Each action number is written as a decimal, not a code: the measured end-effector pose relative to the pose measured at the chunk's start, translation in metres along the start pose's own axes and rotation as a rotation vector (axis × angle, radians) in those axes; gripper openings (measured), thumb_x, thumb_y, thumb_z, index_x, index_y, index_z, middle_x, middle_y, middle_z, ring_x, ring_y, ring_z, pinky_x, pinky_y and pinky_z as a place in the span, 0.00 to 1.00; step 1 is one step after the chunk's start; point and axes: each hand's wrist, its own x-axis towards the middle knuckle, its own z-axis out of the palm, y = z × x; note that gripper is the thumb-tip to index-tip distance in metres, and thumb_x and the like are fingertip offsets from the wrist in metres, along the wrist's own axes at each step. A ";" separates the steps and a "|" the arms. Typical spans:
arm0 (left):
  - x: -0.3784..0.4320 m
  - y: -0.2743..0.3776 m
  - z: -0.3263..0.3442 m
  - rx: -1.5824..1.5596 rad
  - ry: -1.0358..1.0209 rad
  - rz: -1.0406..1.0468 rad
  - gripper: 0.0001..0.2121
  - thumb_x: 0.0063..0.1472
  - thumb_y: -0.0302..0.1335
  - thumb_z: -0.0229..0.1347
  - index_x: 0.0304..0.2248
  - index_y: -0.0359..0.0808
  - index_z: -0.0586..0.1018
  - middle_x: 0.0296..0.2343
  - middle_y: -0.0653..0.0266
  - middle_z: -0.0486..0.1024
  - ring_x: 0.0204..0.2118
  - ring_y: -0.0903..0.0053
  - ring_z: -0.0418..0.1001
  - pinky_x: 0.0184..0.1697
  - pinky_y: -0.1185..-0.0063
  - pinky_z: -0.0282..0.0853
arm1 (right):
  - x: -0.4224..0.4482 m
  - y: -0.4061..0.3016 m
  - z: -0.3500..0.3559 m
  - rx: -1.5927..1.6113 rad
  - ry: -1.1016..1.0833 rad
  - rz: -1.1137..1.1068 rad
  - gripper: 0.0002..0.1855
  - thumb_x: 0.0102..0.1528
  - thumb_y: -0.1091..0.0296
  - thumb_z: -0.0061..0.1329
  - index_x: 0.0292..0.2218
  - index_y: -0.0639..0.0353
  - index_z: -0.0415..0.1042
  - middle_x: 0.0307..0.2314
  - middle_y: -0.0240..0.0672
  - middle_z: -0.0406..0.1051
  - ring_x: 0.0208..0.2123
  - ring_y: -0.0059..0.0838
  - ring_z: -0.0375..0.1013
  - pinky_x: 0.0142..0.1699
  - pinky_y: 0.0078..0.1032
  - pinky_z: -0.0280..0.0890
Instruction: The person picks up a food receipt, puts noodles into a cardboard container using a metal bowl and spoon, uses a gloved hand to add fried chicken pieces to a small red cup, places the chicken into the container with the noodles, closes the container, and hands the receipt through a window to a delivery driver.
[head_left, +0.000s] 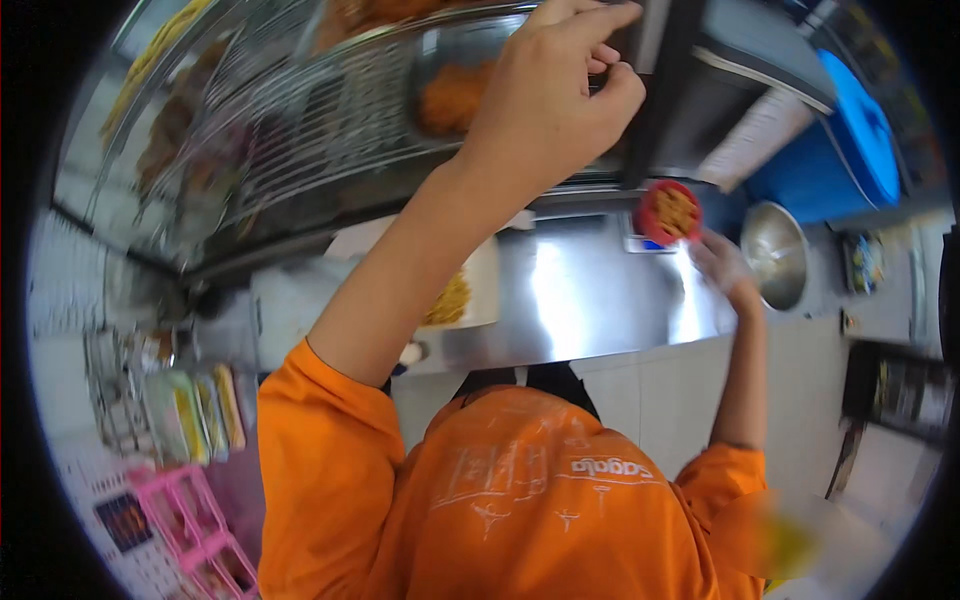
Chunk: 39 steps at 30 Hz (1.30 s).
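My left hand (555, 90) is raised in front of the glass display case, its fingers partly curled and apart, with nothing visible in them. Low on the right, my right hand (724, 262) grips the lower edge of a small red bowl (646, 214) filled with brown, crisp-looking pieces of food (673, 211). The bowl is over a small scale (637, 244) at the back of the steel counter (585, 300); whether it rests on it I cannot tell. Yellow food pieces (450, 301) lie in a pale tray (486, 281), partly hidden by my left forearm.
Wire racks (300, 150) and a tray of orange-brown fried food (450, 97) are inside the case. A steel bowl (776, 255) stands right of my right hand, below a blue cooler box (810, 165). Pink baskets (195, 525) are at lower left.
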 end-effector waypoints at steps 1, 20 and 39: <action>-0.010 0.000 -0.025 0.035 -0.054 -0.008 0.12 0.53 0.18 0.48 0.38 0.27 0.73 0.30 0.62 0.68 0.28 0.81 0.69 0.31 0.85 0.65 | -0.019 -0.004 -0.002 -0.001 -0.061 0.042 0.18 0.54 0.55 0.44 0.36 0.63 0.69 0.26 0.35 0.69 0.24 0.22 0.68 0.27 0.24 0.63; -0.317 -0.080 -0.138 0.039 0.038 -1.035 0.16 0.46 0.16 0.50 0.38 0.30 0.70 0.30 0.62 0.70 0.26 0.81 0.68 0.30 0.84 0.66 | -0.109 -0.133 0.238 -0.570 0.403 -0.190 0.14 0.46 0.75 0.43 0.38 0.54 0.65 0.26 0.42 0.70 0.27 0.45 0.70 0.30 0.39 0.64; -0.307 -0.051 -0.130 0.348 0.050 -0.739 0.15 0.46 0.19 0.54 0.36 0.32 0.71 0.31 0.56 0.67 0.35 0.68 0.67 0.38 0.75 0.65 | -0.087 -0.125 0.259 -0.515 0.629 -0.339 0.07 0.54 0.68 0.42 0.35 0.59 0.67 0.26 0.42 0.69 0.27 0.42 0.70 0.30 0.32 0.64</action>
